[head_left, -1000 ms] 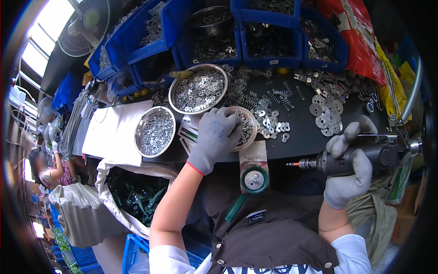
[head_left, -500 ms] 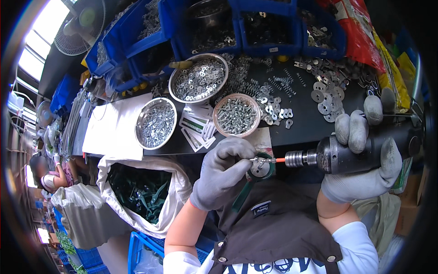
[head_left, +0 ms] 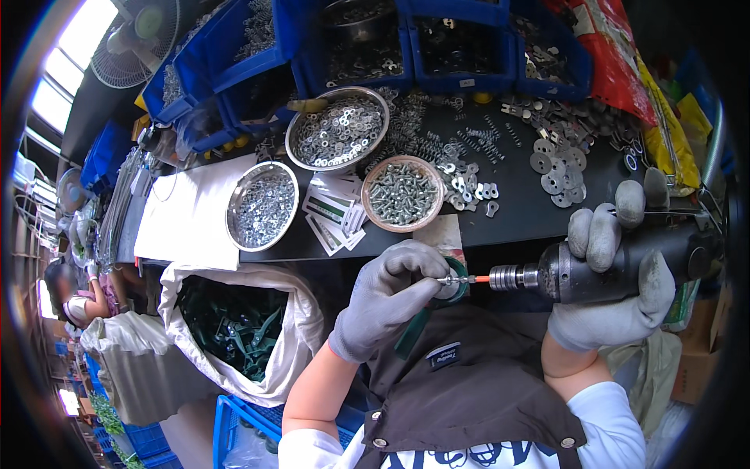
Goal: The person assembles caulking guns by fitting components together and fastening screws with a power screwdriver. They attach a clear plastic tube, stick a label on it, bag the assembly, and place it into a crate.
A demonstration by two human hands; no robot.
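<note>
Left hand pinches one small metal part while right hand grips one black power driver.

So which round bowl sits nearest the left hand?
The pinkish-rimmed bowl of screws, just beyond the left hand; the other bowls are shiny metal and farther off.

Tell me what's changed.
The grey-gloved left hand came back from the round pink-rimmed screw bowl toward the body, now pinching a small metal fastener at the tip of the black cylindrical power driver. The grey-gloved right hand still holds the driver.
</note>
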